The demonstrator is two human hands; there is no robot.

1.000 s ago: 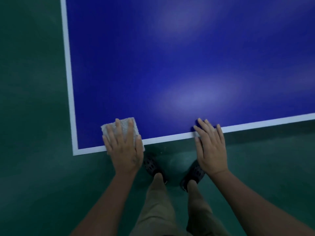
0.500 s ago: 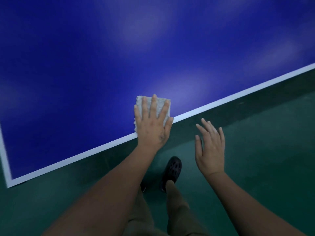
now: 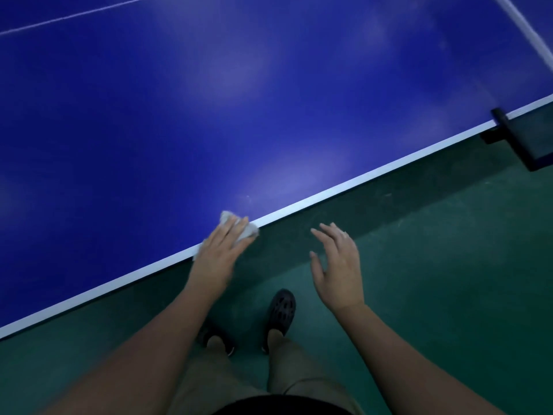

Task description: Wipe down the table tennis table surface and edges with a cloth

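The blue table tennis table (image 3: 239, 115) fills the upper part of the view, its white edge line (image 3: 359, 181) running diagonally from lower left to upper right. My left hand (image 3: 218, 253) lies flat with straight fingers on a crumpled white cloth (image 3: 247, 232), pressing it onto the white edge line. Most of the cloth is hidden under the hand. My right hand (image 3: 338, 271) hovers open over the floor beside the table, touching nothing.
A black net clamp (image 3: 514, 136) sticks out from the table edge at the right, with the net's white top (image 3: 526, 31) above it. Green floor (image 3: 449, 265) lies beside the table. My feet in dark shoes (image 3: 281, 310) stand close to the edge.
My left hand has slid the cloth to the right along the edge line, away from the table corner. My right hand lifted off the edge and now hangs free. The net clamp has come into view.
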